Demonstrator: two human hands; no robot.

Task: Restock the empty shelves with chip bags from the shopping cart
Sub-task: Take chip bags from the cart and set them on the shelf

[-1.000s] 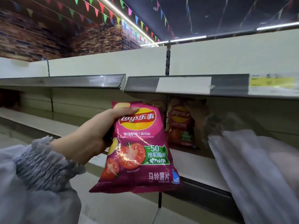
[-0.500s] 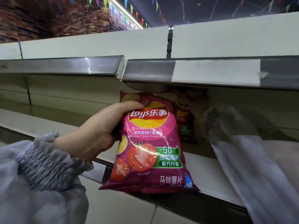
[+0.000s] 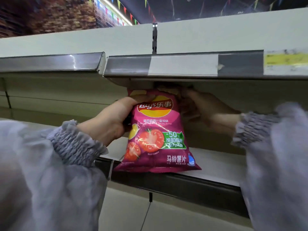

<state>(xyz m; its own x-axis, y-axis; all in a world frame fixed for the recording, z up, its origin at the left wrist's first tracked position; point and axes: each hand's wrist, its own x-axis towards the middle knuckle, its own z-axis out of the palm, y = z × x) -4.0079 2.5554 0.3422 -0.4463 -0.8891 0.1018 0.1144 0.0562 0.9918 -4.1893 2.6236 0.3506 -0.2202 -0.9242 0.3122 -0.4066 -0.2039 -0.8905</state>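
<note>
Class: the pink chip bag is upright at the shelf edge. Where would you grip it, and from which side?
Pinch the bag at its upper left edge, from the left, as the left hand does, thumb in front. It is upright, flatter near the top seal, and the right hand crowds its right.

Up at the back left, a brick-pattern wall point(image 3: 50, 15) runs off into the distance, blurred. Above it is a dark ceiling point(image 3: 200, 7), and strings of coloured pennant bunting point(image 3: 118, 3) hang across it. A bright strip light point(image 3: 115, 10) runs beside the flags. Nearer, a slotted metal upright point(image 3: 154, 39) stands between two cream panels. Below it, a grey price rail point(image 3: 83, 62) holds a blank white paper strip point(image 3: 183, 65). Further right, a yellow price label point(image 3: 285, 59) sits in the rail, its print too smeared to read.
</note>
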